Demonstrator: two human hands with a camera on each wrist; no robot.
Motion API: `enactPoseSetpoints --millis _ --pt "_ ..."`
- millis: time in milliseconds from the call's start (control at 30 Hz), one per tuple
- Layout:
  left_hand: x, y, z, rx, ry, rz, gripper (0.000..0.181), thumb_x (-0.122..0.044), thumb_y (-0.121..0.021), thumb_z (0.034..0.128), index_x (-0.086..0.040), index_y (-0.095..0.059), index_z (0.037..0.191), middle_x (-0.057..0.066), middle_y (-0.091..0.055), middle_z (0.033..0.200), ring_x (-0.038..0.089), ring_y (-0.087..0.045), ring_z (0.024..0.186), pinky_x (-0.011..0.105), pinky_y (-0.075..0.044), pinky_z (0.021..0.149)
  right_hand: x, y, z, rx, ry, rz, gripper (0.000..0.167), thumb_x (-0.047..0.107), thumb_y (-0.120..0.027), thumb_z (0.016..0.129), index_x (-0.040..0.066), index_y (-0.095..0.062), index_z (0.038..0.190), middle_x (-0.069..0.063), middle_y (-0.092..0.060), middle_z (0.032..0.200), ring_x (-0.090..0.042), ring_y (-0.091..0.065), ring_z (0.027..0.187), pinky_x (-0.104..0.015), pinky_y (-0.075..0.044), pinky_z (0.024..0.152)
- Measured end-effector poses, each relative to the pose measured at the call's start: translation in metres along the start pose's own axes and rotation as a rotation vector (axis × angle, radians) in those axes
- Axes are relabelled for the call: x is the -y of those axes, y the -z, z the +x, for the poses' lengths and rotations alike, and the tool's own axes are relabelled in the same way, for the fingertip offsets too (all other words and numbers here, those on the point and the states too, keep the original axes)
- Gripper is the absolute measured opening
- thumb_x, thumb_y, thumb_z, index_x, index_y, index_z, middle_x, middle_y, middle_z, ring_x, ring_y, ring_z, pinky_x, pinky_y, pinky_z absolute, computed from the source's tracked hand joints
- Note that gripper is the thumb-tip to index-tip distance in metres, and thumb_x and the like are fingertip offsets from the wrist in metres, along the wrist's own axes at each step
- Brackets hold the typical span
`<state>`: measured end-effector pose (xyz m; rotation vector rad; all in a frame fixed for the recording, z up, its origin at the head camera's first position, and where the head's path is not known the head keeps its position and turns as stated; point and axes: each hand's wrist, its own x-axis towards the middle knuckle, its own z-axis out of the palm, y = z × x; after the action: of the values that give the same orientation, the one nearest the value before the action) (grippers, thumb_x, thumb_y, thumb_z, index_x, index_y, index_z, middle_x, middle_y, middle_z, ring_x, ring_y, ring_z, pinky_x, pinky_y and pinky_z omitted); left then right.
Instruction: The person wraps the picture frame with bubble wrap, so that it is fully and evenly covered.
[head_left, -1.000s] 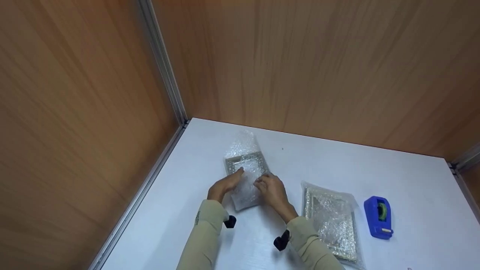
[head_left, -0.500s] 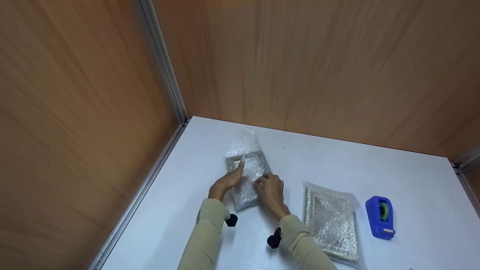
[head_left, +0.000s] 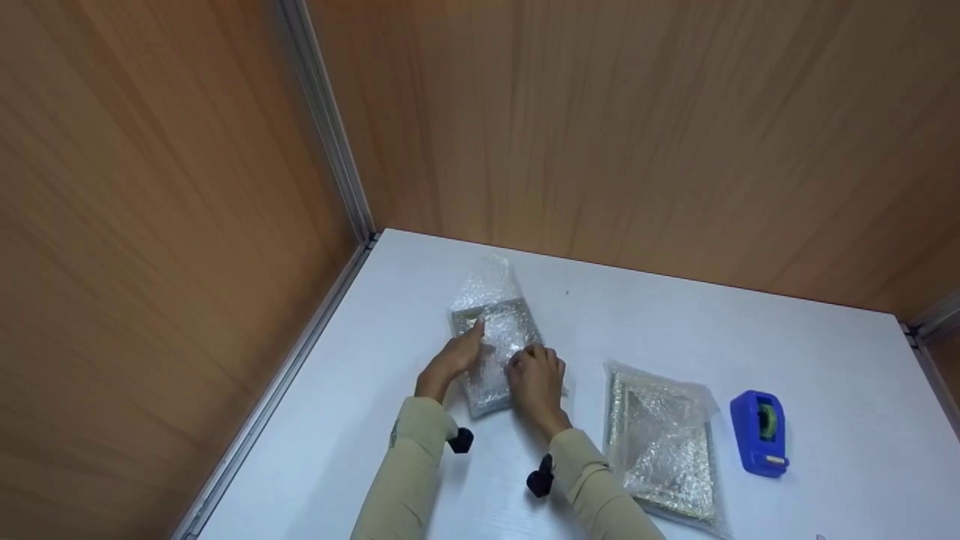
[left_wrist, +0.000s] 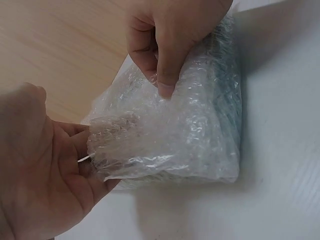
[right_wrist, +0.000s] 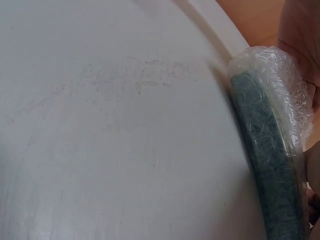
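A picture frame (head_left: pixel 466 319) lies on the white table, partly covered by bubble wrap (head_left: pixel 510 330). A loose end of the wrap extends past its far edge. My left hand (head_left: pixel 455 358) is at the frame's left side. In the left wrist view, the fingers of that left hand (left_wrist: pixel 45 170) reach under a flap of bubble wrap (left_wrist: pixel 150 145), with the thumb held away from it. My right hand (head_left: pixel 538 381) pinches the wrap over the frame between thumb and curled fingers. The right wrist view shows the frame's dark side (right_wrist: pixel 265 150) through the bubbles.
A second frame in bubble wrap (head_left: pixel 664 446) lies to the right of my right arm. Beyond it stands a blue tape dispenser (head_left: pixel 759 433). Wooden panels (head_left: pixel 637 135) border the white table (head_left: pixel 810 360) at the back and left.
My right wrist and forearm have swung slightly left, while the right fingers stay at nearly the same place on the wrap. My left thumb has shifted a little.
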<state>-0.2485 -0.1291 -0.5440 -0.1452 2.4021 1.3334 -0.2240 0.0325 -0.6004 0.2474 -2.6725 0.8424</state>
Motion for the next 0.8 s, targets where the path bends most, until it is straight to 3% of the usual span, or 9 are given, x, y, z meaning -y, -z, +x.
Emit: enactPoseSetpoints --millis 133,233,300,400,567,700,800 --pt "0.0 0.002 0.001 -0.007 -0.011 -0.005 0.085 -0.069 -0.006 0.0925 -0.012 -0.039 0.146 0.014 -0.066 0.117 0.026 -0.065 0.091 0.035 -0.053 0.074 0.001 -0.003 -0.001 0.006 -0.022 -0.024 0.009 0.022 -0.071 0.086 0.013 -0.069 0.084 -0.004 -0.06 0.101 -0.026 -0.051 0.099 -0.044 -0.039 0.09" --pt "0.0 0.004 0.002 -0.023 0.002 -0.048 0.088 -0.071 -0.008 0.0914 -0.007 -0.047 0.138 0.015 -0.065 0.107 0.024 -0.066 0.08 0.029 -0.052 0.059 0.002 -0.005 -0.002 0.008 -0.046 -0.009 0.013 0.021 -0.071 0.086 0.011 -0.063 0.087 -0.004 -0.058 0.097 -0.026 -0.05 0.1 -0.044 -0.039 0.09" --pt "0.0 0.005 0.003 -0.042 0.004 -0.062 0.084 -0.069 -0.01 0.0935 -0.007 -0.048 0.136 0.016 -0.063 0.105 0.025 -0.066 0.077 0.028 -0.052 0.056 0.003 -0.006 -0.003 0.008 -0.062 0.008 0.016 0.021 -0.07 0.086 0.011 -0.059 0.09 -0.004 -0.056 0.094 -0.026 -0.049 0.099 -0.044 -0.038 0.09" --pt "0.0 0.004 0.006 -0.083 -0.005 -0.047 0.076 -0.063 -0.013 0.0968 -0.008 -0.047 0.137 0.015 -0.062 0.106 0.026 -0.066 0.08 0.031 -0.054 0.061 0.005 -0.006 -0.005 0.001 -0.073 0.026 0.017 0.019 -0.07 0.086 0.012 -0.056 0.095 -0.004 -0.055 0.096 -0.026 -0.048 0.099 -0.044 -0.037 0.091" --pt "-0.001 0.003 0.015 -0.19 -0.085 0.03 0.067 -0.055 -0.015 0.1003 -0.01 -0.046 0.14 0.014 -0.063 0.115 0.028 -0.063 0.099 0.041 -0.053 0.082 0.006 -0.007 -0.009 -0.036 -0.031 0.007 0.007 0.017 -0.067 0.088 0.016 -0.061 0.092 -0.004 -0.056 0.1 -0.026 -0.048 0.099 -0.046 -0.035 0.092" --pt "0.002 0.004 0.023 -0.272 -0.124 0.048 0.062 -0.048 -0.018 0.1026 -0.007 -0.053 0.133 0.013 -0.062 0.121 0.031 -0.058 0.115 0.045 -0.046 0.098 0.007 -0.007 -0.012 -0.046 0.001 0.012 0.003 0.016 -0.067 0.087 0.018 -0.066 0.088 -0.004 -0.056 0.101 -0.025 -0.048 0.098 -0.047 -0.034 0.092" --pt "0.003 0.008 0.028 -0.33 -0.133 0.032 0.055 -0.042 -0.023 0.1036 -0.004 -0.058 0.124 0.014 -0.062 0.119 0.031 -0.056 0.117 0.046 -0.045 0.1 0.009 -0.008 -0.014 -0.044 0.007 0.014 0.003 0.016 -0.068 0.086 0.019 -0.067 0.087 -0.004 -0.056 0.1 -0.025 -0.048 0.097 -0.047 -0.035 0.092"
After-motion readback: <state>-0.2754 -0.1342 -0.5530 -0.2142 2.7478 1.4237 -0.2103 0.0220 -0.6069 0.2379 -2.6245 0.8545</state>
